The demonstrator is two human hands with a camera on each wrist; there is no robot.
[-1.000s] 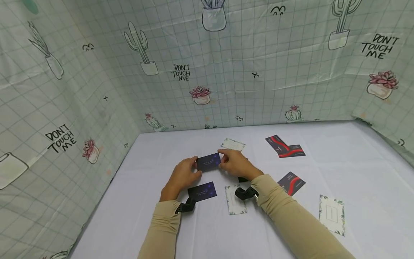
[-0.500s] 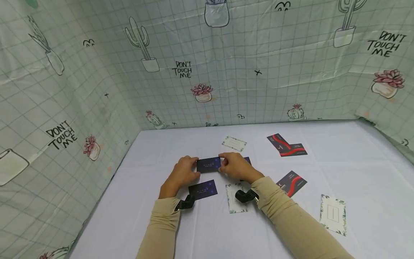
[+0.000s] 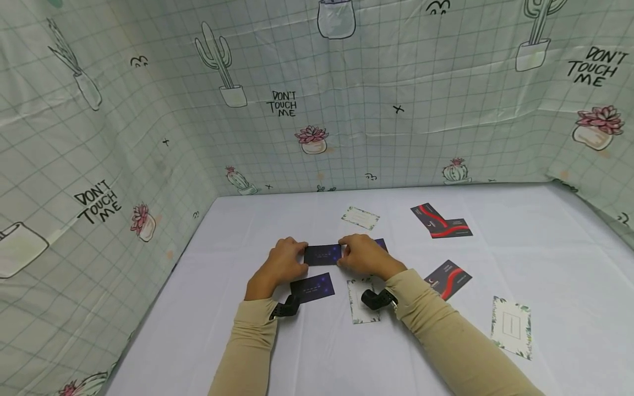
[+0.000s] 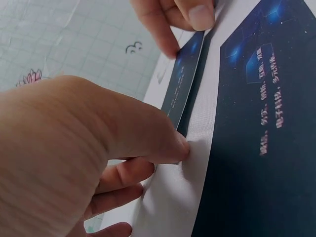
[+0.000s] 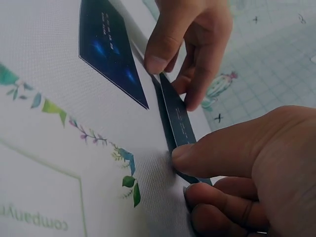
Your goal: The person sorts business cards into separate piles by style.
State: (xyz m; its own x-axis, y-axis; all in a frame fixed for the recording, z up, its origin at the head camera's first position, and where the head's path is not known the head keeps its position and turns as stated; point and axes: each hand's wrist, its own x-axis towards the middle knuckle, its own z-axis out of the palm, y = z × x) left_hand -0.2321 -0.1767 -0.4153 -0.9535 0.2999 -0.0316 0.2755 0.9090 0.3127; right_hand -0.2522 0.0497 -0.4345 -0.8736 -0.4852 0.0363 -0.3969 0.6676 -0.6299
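A dark blue business card (image 3: 322, 255) is held level by its two short ends. My left hand (image 3: 283, 263) pinches its left end between thumb and fingers, and my right hand (image 3: 365, 256) pinches the right end. In the right wrist view the held card (image 5: 177, 113) stands on edge or steeply tilted, with a dark shadow beside it; whether it touches the table cannot be told. A second dark blue card (image 3: 312, 287) lies flat, nearer my left wrist. Part of another dark card (image 3: 382, 244) shows behind my right hand.
White leaf-bordered cards lie behind (image 3: 360, 218), under the right wrist (image 3: 364, 308), and at the right (image 3: 512, 328). Grey cards with red stripes lie to the right, two overlapping (image 3: 440, 223) and one nearer (image 3: 449, 279). Patterned cloth walls (image 3: 376, 137) enclose the white table (image 3: 317, 352).
The held card has turned from a slant to level and come slightly lower, both hands keeping their grip. The head view has shifted a little. The other cards lie as before.
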